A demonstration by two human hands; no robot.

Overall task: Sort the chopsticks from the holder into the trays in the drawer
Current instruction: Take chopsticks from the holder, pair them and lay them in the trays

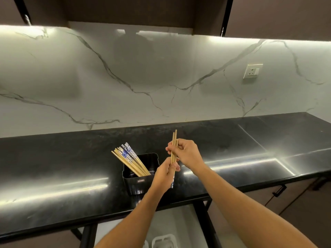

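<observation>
A black rectangular holder [141, 183] stands near the front edge of the black counter. Several chopsticks [128, 159] lean out of it to the upper left, some plain wood, some with blue-and-white patterned ends. Just right of the holder, both hands grip a small upright bundle of chopsticks [174, 151]. My right hand [186, 153] pinches the bundle near its top. My left hand [165, 174] is closed around the lower part, where a blue-patterned end [172, 183] sticks out below. Below the counter an open drawer shows white trays [163, 241], partly hidden by my forearms.
The glossy black counter [250, 149] stretches left and right under a white marble backsplash. A wall socket [252, 71] sits on the backsplash at right. Dark cabinets hang above. Cabinet doors with a black handle [279, 191] lie below the counter at right.
</observation>
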